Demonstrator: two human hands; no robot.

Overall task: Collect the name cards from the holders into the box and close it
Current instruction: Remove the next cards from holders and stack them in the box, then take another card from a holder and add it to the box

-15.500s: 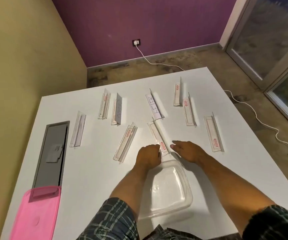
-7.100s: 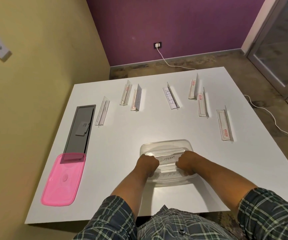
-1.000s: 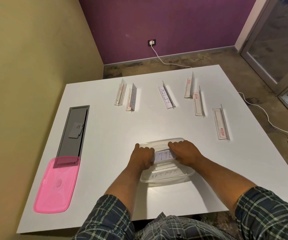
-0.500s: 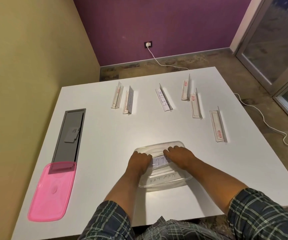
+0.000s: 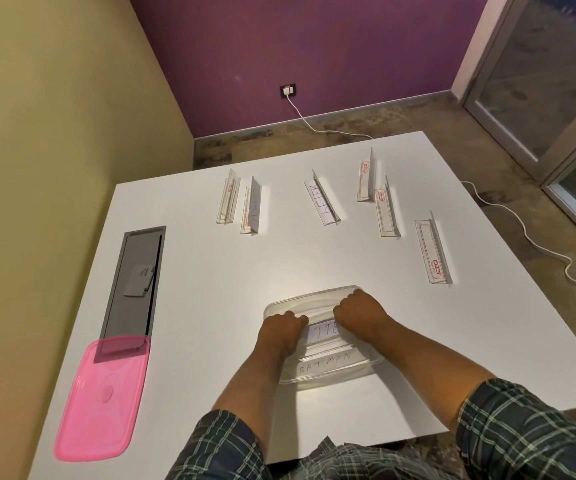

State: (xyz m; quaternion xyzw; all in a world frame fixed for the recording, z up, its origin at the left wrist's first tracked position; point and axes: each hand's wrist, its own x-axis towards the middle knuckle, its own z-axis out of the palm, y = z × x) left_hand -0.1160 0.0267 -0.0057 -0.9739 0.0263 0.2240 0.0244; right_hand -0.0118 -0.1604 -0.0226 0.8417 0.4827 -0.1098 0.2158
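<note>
A clear plastic box (image 5: pixel 314 295) sits near the table's front edge, with a card reading BATMAN (image 5: pixel 326 362) lying in it. Over the box, my left hand (image 5: pixel 281 332) and my right hand (image 5: pixel 361 317) each grip one end of a clear holder. A white name card (image 5: pixel 321 331) inside that holder shows between my fists. Further back stand several clear holders; one (image 5: pixel 323 202) holds a lettered card, and another (image 5: pixel 253 207) holds a faintly written card. The pink lid (image 5: pixel 101 396) lies at the front left.
A grey recessed panel (image 5: pixel 134 282) runs along the table's left side, partly under the lid. Card-less holders stand at the back left (image 5: pixel 227 202) and at the right (image 5: pixel 433 252). A white cable (image 5: pixel 539 251) trails on the floor to the right.
Both hands stay over the box, still gripping the holder with the card. They have sunk slightly toward the box; the head view has shifted a little.
</note>
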